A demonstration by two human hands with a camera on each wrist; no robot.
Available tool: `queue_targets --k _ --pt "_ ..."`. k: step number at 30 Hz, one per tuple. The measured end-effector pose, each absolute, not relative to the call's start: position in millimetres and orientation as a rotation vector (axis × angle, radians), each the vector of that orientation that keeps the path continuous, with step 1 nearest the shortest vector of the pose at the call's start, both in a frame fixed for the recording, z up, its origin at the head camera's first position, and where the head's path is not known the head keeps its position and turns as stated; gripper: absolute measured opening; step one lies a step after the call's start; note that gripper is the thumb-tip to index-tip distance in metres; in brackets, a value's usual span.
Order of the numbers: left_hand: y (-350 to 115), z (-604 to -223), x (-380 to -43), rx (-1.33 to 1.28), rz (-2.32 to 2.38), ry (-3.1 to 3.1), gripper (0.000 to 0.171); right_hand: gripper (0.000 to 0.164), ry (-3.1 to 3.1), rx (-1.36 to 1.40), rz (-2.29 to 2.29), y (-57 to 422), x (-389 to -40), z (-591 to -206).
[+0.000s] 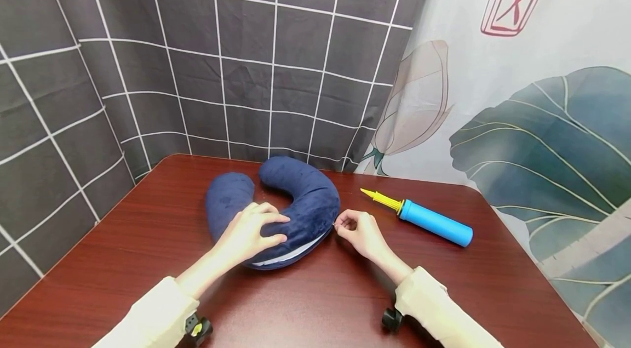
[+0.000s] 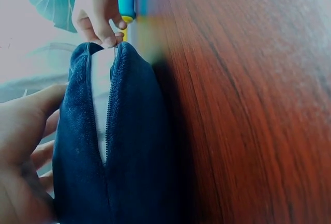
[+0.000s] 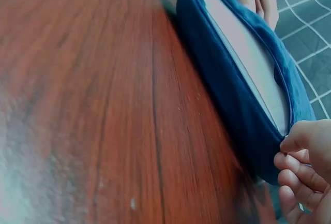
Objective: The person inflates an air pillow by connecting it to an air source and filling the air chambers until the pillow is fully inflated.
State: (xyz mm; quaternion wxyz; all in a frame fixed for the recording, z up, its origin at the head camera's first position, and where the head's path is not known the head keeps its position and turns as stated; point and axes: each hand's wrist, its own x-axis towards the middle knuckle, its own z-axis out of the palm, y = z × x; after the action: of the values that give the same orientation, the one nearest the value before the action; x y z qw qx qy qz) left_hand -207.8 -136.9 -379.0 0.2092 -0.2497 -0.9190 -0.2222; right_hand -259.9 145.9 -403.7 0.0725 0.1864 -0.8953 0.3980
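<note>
A navy plush U-shaped neck pillow (image 1: 308, 194) lies on the table, its zipper side facing me. The zipper (image 2: 107, 125) gapes, and white inner material (image 3: 243, 43) shows along the slit. My left hand (image 1: 252, 230) rests on top of the pillow's curve with fingers spread; in the left wrist view its thumb and fingers touch the fabric. At the right end of the slit, my right hand (image 1: 362, 234) pinches the zipper pull (image 1: 336, 224) between thumb and index finger. The pull is mostly covered by the fingertips.
A blue hand pump (image 1: 436, 222) with a yellow nozzle (image 1: 382, 199) lies right of the pillow on the reddish-brown table (image 1: 305, 309). Behind the table hang a dark grid-patterned curtain (image 1: 246, 74) and a white floral cloth (image 1: 458, 134).
</note>
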Motion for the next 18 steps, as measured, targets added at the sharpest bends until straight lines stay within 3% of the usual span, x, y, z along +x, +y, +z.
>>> queue_targets --k 18 --pt "-120.5 -370.9 -204.5 -0.536 -0.639 -2.531 0.030 0.006 -2.680 0.587 1.181 146.8 -271.0 -402.8"
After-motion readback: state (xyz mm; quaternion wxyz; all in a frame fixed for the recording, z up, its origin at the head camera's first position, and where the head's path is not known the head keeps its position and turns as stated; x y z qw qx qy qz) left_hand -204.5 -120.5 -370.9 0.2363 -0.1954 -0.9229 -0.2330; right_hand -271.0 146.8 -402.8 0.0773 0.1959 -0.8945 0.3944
